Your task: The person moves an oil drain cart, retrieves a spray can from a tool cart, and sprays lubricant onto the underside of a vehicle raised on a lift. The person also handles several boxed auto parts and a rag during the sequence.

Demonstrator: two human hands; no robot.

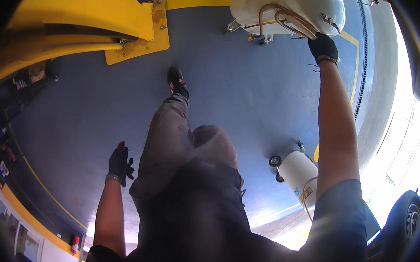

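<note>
Gripping the copper hose (288,17) on the cream tank (277,6) at the floor's (232,89) far edge, my right hand (323,46) is closing around it, moving barely begun, while my left hand (120,162) is hanging spread and empty.

You wear black gloves on both hands, the left hand (120,163) at about nine o'clock and the right hand (323,46) up near one o'clock, each with a band at the wrist: a metal-looking watch band on the left, a thin bracelet on the right. Your arms are bare below short dark sleeves. Your trousers are grey-brown, your shirt is dark, and a black shoe (176,80) shows near twelve o'clock.
</note>
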